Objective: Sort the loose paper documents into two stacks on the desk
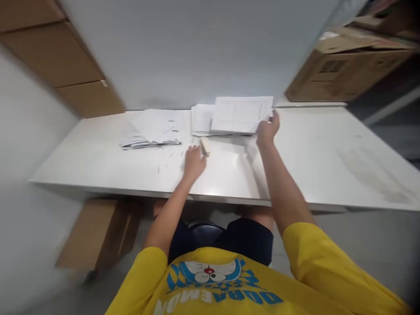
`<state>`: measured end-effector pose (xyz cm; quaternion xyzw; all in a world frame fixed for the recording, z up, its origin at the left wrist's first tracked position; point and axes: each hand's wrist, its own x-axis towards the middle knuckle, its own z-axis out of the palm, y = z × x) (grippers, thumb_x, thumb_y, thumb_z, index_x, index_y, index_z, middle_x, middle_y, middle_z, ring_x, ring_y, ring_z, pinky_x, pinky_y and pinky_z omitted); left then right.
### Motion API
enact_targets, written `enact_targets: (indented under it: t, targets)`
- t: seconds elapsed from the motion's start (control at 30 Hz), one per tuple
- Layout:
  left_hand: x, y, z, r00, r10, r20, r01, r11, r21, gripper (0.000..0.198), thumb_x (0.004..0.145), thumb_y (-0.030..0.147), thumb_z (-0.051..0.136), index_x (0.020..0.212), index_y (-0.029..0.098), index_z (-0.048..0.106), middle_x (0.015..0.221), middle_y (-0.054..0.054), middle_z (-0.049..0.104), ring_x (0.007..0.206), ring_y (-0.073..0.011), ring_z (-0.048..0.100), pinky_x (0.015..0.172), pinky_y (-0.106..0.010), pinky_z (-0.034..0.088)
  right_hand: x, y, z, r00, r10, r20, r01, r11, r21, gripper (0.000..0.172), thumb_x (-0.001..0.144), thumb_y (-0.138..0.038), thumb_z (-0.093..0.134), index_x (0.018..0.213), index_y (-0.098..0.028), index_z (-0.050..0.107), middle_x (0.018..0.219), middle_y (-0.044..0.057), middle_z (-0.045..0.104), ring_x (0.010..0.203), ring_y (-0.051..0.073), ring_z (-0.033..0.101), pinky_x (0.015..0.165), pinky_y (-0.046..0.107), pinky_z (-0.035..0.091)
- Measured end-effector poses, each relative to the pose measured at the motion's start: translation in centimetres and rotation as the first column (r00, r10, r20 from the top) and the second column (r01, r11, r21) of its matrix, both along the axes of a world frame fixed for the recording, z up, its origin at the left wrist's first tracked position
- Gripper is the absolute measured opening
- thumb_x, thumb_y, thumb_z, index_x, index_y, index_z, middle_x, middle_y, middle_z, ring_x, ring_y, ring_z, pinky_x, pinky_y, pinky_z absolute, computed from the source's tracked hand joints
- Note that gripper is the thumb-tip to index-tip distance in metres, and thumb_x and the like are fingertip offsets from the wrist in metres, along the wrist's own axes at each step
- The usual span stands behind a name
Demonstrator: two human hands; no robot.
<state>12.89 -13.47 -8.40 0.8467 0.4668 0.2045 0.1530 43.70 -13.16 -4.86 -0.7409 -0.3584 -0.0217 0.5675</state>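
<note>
My right hand [268, 127] grips the right edge of a printed paper sheet [242, 111], tilted up over a paper stack [201, 119] at the back of the table. Beside a small cream object that looks like a stapler [205, 146], my left hand [194, 162] rests low over the table, fingers stretched forward. Its thumb is close to the stapler; whether they touch I cannot tell. Further left lies a loose, uneven pile of papers [152, 127].
The white table [98, 162] runs along a grey wall, with small dark bits near the left pile. Cardboard boxes stand at the back left [92, 98] and back right [348, 74]. Another box [88, 232] is under the table's left side.
</note>
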Motion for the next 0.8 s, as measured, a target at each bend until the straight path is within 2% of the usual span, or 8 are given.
enact_targets:
  t: [0.07, 0.13, 0.23, 0.37, 0.53, 0.6, 0.7, 0.8]
  targets:
    - [0.0, -0.4, -0.2, 0.999, 0.006, -0.048, -0.006, 1.0, 0.0, 0.055, 0.093, 0.028, 0.046, 0.145, 0.008, 0.047, 0.157, -0.02, 0.041, 0.151, -0.0361, 0.029, 0.124, -0.054, 0.023, 0.4, 2.5, 0.8, 0.998, -0.059, -0.019, 0.056, 0.991, -0.12, 0.076, 0.074, -0.001, 0.029, 0.15, 0.0, 0.035, 0.131, 0.027, 0.045, 0.126, 0.022, 0.052, 0.102, 0.038, 0.038]
    - [0.0, -0.8, -0.1, 0.997, 0.008, -0.081, -0.008, 1.0, 0.001, 0.055, 0.094, 0.029, 0.045, 0.145, 0.008, 0.047, 0.158, -0.02, 0.038, 0.152, -0.0358, 0.026, 0.125, -0.053, 0.021, 0.1, 3.9, 1.3, 1.0, -0.005, 0.03, 0.013, 0.963, -0.269, 0.071, 0.076, 0.0, 0.032, 0.146, 0.003, 0.042, 0.136, 0.031, 0.041, 0.13, 0.023, 0.049, 0.103, 0.038, 0.034]
    - [-0.1, -1.3, 0.0, 0.995, 0.009, -0.096, -0.009, 1.0, -0.005, 0.058, 0.096, 0.032, 0.042, 0.149, 0.009, 0.042, 0.16, -0.018, 0.036, 0.153, -0.0346, 0.024, 0.125, -0.051, 0.02, -1.8, 3.6, 0.5, 0.992, 0.067, 0.109, -0.015, 0.907, -0.421, 0.057, 0.084, -0.009, 0.044, 0.139, -0.001, 0.053, 0.148, 0.036, 0.033, 0.137, 0.033, 0.041, 0.107, 0.047, 0.029]
    - [-0.3, -1.7, -0.3, 0.997, 0.011, -0.074, -0.012, 1.0, -0.013, 0.064, 0.097, 0.034, 0.039, 0.154, 0.007, 0.032, 0.16, -0.018, 0.036, 0.153, -0.0338, 0.024, 0.126, -0.048, 0.02, -5.2, 0.0, -3.6, 0.974, 0.052, 0.221, 0.004, 0.97, -0.243, 0.048, 0.091, -0.022, 0.042, 0.135, -0.013, 0.058, 0.162, 0.026, 0.023, 0.152, 0.034, 0.019, 0.114, 0.056, 0.018]
    - [-0.4, -1.5, -0.9, 0.997, 0.016, 0.07, -0.014, 1.0, -0.025, 0.064, 0.095, 0.031, 0.044, 0.155, 0.013, 0.031, 0.158, -0.015, 0.041, 0.152, -0.0308, 0.028, 0.126, -0.047, 0.024, -8.2, -4.5, -7.0, 0.975, 0.177, 0.135, -0.156, 0.976, -0.154, 0.05, 0.091, -0.041, 0.04, 0.127, -0.014, 0.062, 0.161, 0.021, 0.03, 0.15, 0.032, 0.024, 0.118, 0.058, 0.021]
    - [-1.2, -0.3, -0.5, 0.981, 0.038, 0.19, -0.034, 0.999, -0.02, 0.06, 0.095, 0.027, 0.043, 0.153, 0.015, 0.036, 0.157, -0.013, 0.043, 0.15, -0.0268, 0.032, 0.125, -0.043, 0.028, -8.7, -5.5, -7.1, 0.963, 0.242, 0.123, -0.219, 0.96, -0.175, 0.05, 0.089, -0.043, 0.043, 0.123, -0.013, 0.064, 0.159, 0.021, 0.034, 0.149, 0.032, 0.027, 0.119, 0.056, 0.022]
    - [-4.6, 3.6, 1.0, 0.963, 0.089, 0.254, -0.098, 0.995, 0.024, 0.057, 0.092, 0.022, 0.047, 0.149, 0.014, 0.043, 0.154, -0.012, 0.047, 0.15, -0.0247, 0.033, 0.125, -0.042, 0.026, -8.7, -6.2, -6.5, 0.982, 0.19, 0.016, -0.185, 0.97, -0.158, 0.048, 0.087, -0.04, 0.042, 0.119, -0.014, 0.066, 0.154, 0.019, 0.042, 0.145, 0.029, 0.034, 0.119, 0.052, 0.025]
    - [-10.0, 8.9, 2.5, 0.935, 0.301, 0.187, -0.331, 0.929, 0.162, 0.065, 0.089, 0.025, 0.056, 0.151, 0.015, 0.04, 0.16, -0.012, 0.038, 0.156, -0.0304, 0.013, 0.127, -0.054, 0.006, -8.6, -6.2, -5.9, 0.985, 0.12, -0.127, -0.137, 0.982, -0.132, 0.046, 0.087, -0.038, 0.039, 0.115, -0.014, 0.067, 0.144, 0.018, 0.053, 0.14, 0.028, 0.042, 0.116, 0.05, 0.029]
